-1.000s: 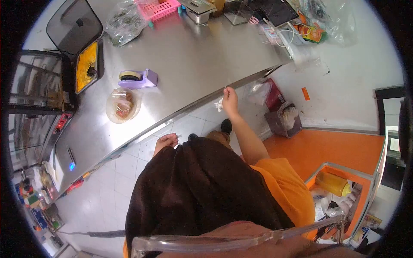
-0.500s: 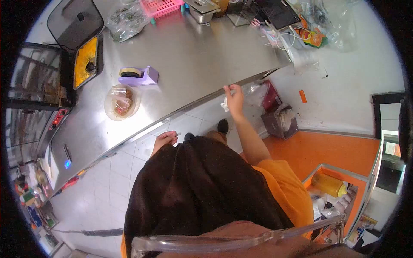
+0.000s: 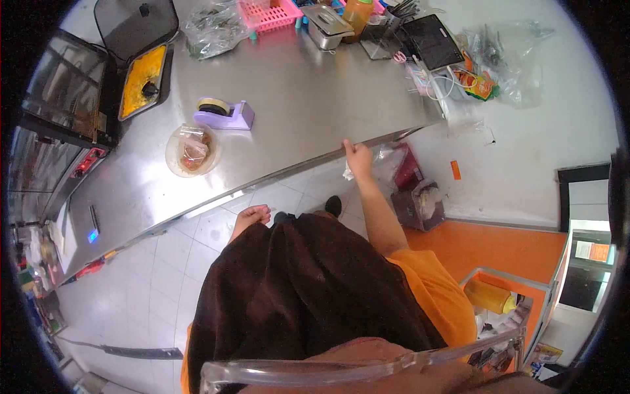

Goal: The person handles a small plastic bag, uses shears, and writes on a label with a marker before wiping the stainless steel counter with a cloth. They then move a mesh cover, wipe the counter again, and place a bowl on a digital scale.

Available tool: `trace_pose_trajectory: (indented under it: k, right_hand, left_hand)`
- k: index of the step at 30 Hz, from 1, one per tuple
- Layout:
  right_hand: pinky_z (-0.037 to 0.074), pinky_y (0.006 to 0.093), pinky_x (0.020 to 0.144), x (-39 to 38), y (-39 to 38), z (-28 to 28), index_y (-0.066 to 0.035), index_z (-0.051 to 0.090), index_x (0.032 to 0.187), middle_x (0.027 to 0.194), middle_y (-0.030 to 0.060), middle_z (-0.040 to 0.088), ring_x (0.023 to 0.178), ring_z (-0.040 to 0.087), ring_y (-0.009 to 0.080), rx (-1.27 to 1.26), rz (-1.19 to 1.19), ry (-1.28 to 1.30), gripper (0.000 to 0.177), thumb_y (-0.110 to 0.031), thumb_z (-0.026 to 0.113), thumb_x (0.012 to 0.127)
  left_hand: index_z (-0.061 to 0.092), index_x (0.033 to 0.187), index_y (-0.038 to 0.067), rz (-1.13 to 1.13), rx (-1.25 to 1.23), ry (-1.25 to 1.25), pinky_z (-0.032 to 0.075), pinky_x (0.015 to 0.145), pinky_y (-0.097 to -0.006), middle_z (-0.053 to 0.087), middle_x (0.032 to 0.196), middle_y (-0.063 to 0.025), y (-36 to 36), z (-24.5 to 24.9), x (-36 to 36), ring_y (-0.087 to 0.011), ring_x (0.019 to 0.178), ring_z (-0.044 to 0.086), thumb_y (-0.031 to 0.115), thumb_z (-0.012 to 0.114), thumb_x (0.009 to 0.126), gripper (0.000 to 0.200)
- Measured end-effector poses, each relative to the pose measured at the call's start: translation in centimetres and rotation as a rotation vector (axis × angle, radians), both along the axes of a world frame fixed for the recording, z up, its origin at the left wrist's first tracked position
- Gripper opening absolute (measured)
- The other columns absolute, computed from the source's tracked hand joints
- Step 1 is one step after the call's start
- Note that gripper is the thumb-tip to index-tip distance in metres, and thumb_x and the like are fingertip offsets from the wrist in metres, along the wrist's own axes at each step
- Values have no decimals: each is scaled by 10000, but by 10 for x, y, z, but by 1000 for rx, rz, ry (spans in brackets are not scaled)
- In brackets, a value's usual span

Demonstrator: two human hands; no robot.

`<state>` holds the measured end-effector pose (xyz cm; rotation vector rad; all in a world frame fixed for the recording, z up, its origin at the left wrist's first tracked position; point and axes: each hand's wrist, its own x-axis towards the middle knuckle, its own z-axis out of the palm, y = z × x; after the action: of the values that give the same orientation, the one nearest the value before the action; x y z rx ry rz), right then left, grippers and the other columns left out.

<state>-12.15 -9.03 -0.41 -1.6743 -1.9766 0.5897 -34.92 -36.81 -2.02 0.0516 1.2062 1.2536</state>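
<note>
My right hand (image 3: 357, 159) is closed at the front edge of the steel worktable, with a crumpled white tissue (image 3: 348, 173) poking out below its fingers. Lower and to the left, beside the dark apron, my left hand (image 3: 251, 216) hangs with loosely curled fingers; nothing shows in it. On the worktable (image 3: 282, 92) a round clear plastic tub (image 3: 174, 154) has a plastic bag with reddish-brown contents in it. Just behind the tub is a purple tape dispenser (image 3: 240, 117) with tape rolls. Neither hand touches them.
An oven (image 3: 62, 105) and a tray of yellow food (image 3: 143, 75) stand at the left. Along the back are a pink basket (image 3: 272, 16), a lidded steel container (image 3: 326, 29) and a tablet (image 3: 432, 43). A lined waste bin (image 3: 420, 207) sits on the floor at right.
The view has shifted, so the table and its items appear a little displaced. My right hand has turned slightly and still holds the tissue. My left hand remains low beside the apron.
</note>
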Motion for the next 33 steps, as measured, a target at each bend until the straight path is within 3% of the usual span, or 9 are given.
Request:
trace_pose_trajectory:
  k: [8, 11, 14, 18, 23, 26, 29, 31, 33]
  right_hand:
    - [424, 441, 610, 8, 7, -9, 5, 577, 727, 732, 213, 572, 690, 539, 404, 156, 206, -5, 186, -165, 532, 790]
    - [430, 429, 627, 13, -4, -13, 10, 577, 768, 753, 209, 567, 711, 540, 391, 190, 684, 152, 140, -117, 522, 787]
    - [442, 408, 646, 5, -47, -12, 12, 584, 809, 792, 196, 577, 729, 551, 374, 13, 655, 11, 138, -104, 512, 794]
    - [449, 368, 634, 35, -51, -48, -9, 596, 912, 755, 148, 596, 675, 575, 293, 75, 358, 163, 176, -132, 514, 816]
    - [445, 316, 649, 42, -27, -2, -35, 602, 1001, 751, 92, 609, 658, 567, 194, -119, 94, 332, 235, -188, 525, 841]
    - [433, 291, 684, 30, -14, 3, -33, 620, 981, 791, 87, 614, 714, 557, 171, -85, -4, 453, 215, -168, 522, 845]
    - [417, 275, 699, 26, -18, -10, -47, 631, 976, 796, 84, 603, 758, 532, 148, 124, 247, 292, 202, -159, 522, 848]
    - [412, 273, 695, 6, -51, -2, -69, 642, 974, 784, 90, 591, 774, 520, 152, -184, 361, 379, 196, -154, 516, 852]
    - [441, 298, 679, -21, -92, 17, -108, 665, 921, 786, 111, 604, 736, 555, 226, -326, 537, 390, 160, -134, 586, 785]
  left_hand:
    - [542, 981, -41, 10, -7, 13, 495, 674, -220, 611, 861, -87, -6, -2, 1, -132, 731, 595, 52, 579, 812, 197]
    - [542, 975, -41, 5, -11, 14, 494, 667, -218, 612, 859, -88, -7, -3, 1, -130, 724, 594, 59, 585, 811, 197]
    - [545, 971, -40, 5, -53, 26, 493, 658, -220, 614, 853, -87, -6, 1, 1, -129, 714, 593, 67, 588, 811, 197]
    - [550, 971, -34, 31, -33, -1, 494, 661, -227, 615, 845, -86, -8, -1, 1, -133, 717, 595, 76, 593, 810, 199]
    - [550, 974, -30, 17, -48, -19, 498, 689, -240, 611, 865, -90, -7, -6, 4, -145, 743, 599, 79, 597, 809, 203]
    - [544, 988, -30, 26, -15, -28, 503, 702, -244, 610, 880, -93, -1, -3, 7, -148, 754, 602, 80, 593, 812, 213]
    - [536, 1008, -29, 35, 5, -52, 511, 718, -250, 612, 889, -99, 8, 8, 12, -149, 769, 604, 78, 586, 816, 226]
    - [533, 1016, -25, 22, 25, -72, 507, 741, -256, 609, 919, -105, 13, 11, 14, -157, 795, 604, 84, 584, 818, 231]
    - [522, 1030, -35, 12, 95, -128, 480, 783, -275, 603, 929, -106, 21, 26, 21, -170, 844, 590, 98, 598, 812, 267]
